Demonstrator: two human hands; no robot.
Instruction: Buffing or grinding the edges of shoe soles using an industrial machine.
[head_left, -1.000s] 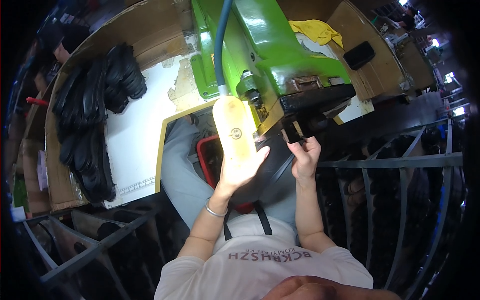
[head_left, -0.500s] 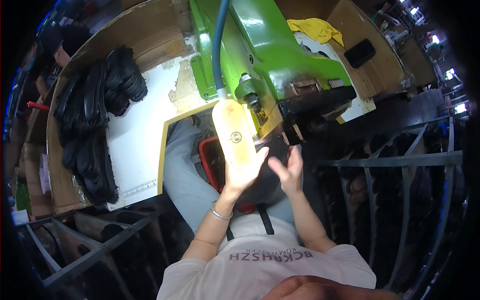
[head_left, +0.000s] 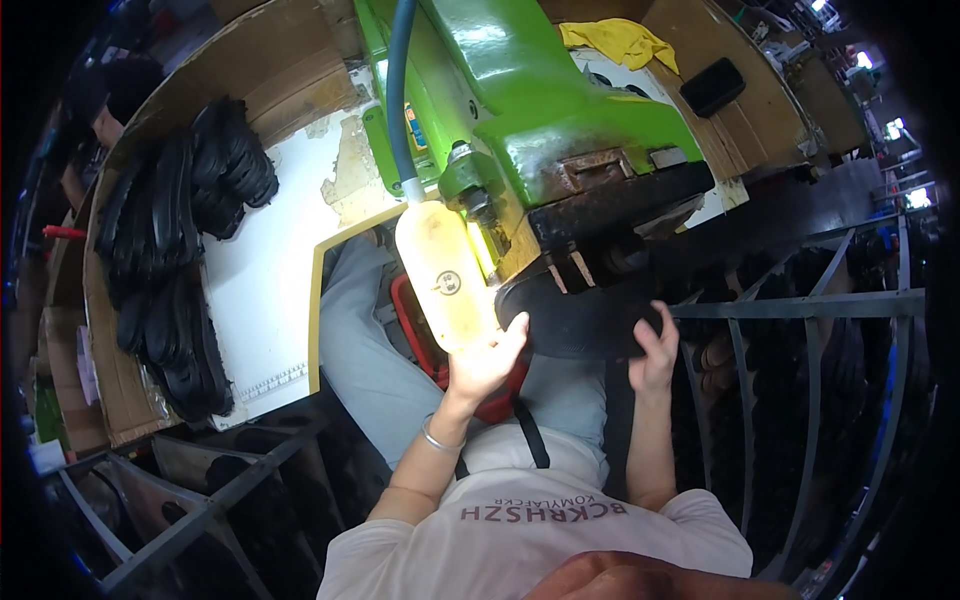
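Observation:
A flat black shoe sole (head_left: 580, 325) lies crosswise beneath the head of a green machine (head_left: 590, 120). My left hand (head_left: 484, 362) holds its left end, thumb on top, the other fingers mostly hidden below. My right hand (head_left: 654, 350) grips the right end with fingers bent around the edge. Just above the sole are the machine's small metal prongs (head_left: 571, 270). A glowing cream-coloured lamp (head_left: 445, 275) on a blue-grey cable hangs right above my left hand and partly covers it.
Several black soles (head_left: 170, 230) are heaped at the left of the white tabletop (head_left: 250, 300), inside cardboard walls. A yellow cloth (head_left: 620, 42) and a black phone-like object (head_left: 713, 87) lie at the back right. Metal racks (head_left: 800, 305) flank both sides. A red container (head_left: 415, 325) sits between my legs.
My right hand has moved right, away from the left one, to the sole's far end. The sole now shows stretched sideways under the machine head. The view has shifted slightly.

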